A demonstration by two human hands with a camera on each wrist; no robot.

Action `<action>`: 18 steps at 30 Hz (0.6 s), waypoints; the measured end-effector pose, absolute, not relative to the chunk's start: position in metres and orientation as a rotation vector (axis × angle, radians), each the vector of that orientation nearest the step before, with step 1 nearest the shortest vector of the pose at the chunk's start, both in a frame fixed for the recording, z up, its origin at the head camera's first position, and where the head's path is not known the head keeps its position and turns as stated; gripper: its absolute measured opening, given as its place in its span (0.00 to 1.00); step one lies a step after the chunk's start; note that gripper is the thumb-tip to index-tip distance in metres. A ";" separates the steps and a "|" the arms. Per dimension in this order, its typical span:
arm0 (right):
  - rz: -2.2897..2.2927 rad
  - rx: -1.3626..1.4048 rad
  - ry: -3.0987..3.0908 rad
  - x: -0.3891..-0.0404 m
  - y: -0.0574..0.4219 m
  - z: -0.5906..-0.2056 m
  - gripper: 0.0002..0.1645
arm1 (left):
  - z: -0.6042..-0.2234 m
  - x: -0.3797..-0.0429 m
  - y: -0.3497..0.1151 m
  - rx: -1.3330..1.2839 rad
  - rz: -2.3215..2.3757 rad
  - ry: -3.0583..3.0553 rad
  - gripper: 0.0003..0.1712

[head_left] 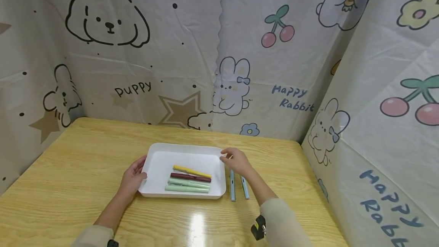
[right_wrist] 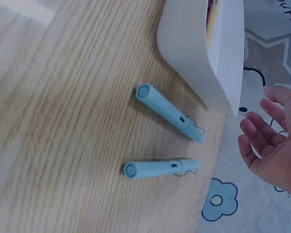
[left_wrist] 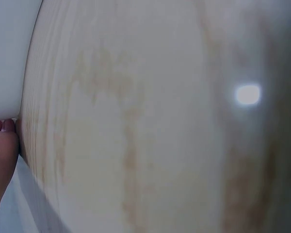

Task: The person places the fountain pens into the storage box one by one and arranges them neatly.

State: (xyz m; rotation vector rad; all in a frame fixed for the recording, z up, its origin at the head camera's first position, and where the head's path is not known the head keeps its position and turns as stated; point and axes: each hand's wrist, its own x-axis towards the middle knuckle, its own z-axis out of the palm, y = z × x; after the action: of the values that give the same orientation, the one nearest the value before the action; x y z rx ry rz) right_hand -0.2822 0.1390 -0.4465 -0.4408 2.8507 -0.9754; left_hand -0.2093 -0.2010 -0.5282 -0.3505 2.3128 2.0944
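you have two hands in view: one left hand [head_left: 133, 176] and one right hand [head_left: 236, 160], with two sleeves [head_left: 286, 222] and two black wrist devices [head_left: 259, 227]. in front of you there is one table [head_left: 103, 148] and one white tray [head_left: 158, 165]. inside it you can count at least four pens: one yellow pen [head_left: 192, 171], one dark red pen [head_left: 190, 178] and two green pens [head_left: 186, 189]. outside it you count two light blue pens [head_left: 232, 186]. on the cloth [head_left: 192, 60] you see two pairs of printed cherries [head_left: 269, 40].

“Puppy” [head_left: 133, 89] and “Happy Rabbit” [head_left: 292, 97] — on patterned cloth [head_left: 192, 60]
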 end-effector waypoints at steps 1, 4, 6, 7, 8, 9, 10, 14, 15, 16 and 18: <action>-0.980 -0.425 2.853 -0.282 0.141 -0.446 0.17 | -0.528 -0.209 -0.201 -0.354 2.094 2.314 0.41; -0.984 -0.398 2.864 -0.282 0.148 -0.448 0.17 | -0.527 -0.209 -0.200 -0.361 2.091 2.316 0.41; -0.986 -0.378 2.869 -0.282 0.153 -0.449 0.17 | -0.527 -0.209 -0.200 -0.363 2.091 2.314 0.41; -0.991 -0.370 2.869 -0.283 0.156 -0.450 0.17 | -0.527 -0.209 -0.200 -0.360 2.093 2.313 0.41; -0.992 -0.368 2.871 -0.283 0.158 -0.451 0.17 | -0.527 -0.209 -0.200 -0.359 2.094 2.312 0.41; -0.995 -0.365 2.871 -0.283 0.161 -0.452 0.18 | -0.527 -0.209 -0.200 -0.359 2.096 2.311 0.41; -0.997 -0.362 2.872 -0.284 0.163 -0.453 0.18 | -0.527 -0.209 -0.200 -0.359 2.097 2.311 0.41; -1.011 -0.345 2.864 -0.283 0.172 -0.454 0.19 | -0.527 -0.209 -0.200 -0.356 2.103 2.309 0.41; -1.011 -0.335 2.863 -0.283 0.173 -0.454 0.19 | -0.527 -0.209 -0.200 -0.354 2.104 2.309 0.41; -1.014 -0.321 2.862 -0.282 0.175 -0.454 0.19 | -0.527 -0.209 -0.200 -0.352 2.104 2.310 0.41; -1.008 -0.314 2.869 -0.281 0.178 -0.456 0.19 | -0.527 -0.209 -0.200 -0.349 2.104 2.311 0.41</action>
State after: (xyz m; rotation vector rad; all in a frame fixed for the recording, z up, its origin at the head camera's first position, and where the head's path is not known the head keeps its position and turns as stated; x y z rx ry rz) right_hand -0.2812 0.1782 -0.4555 -0.3136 2.8694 -1.0075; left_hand -0.2087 -0.1999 -0.5268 -0.3488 2.3111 2.1038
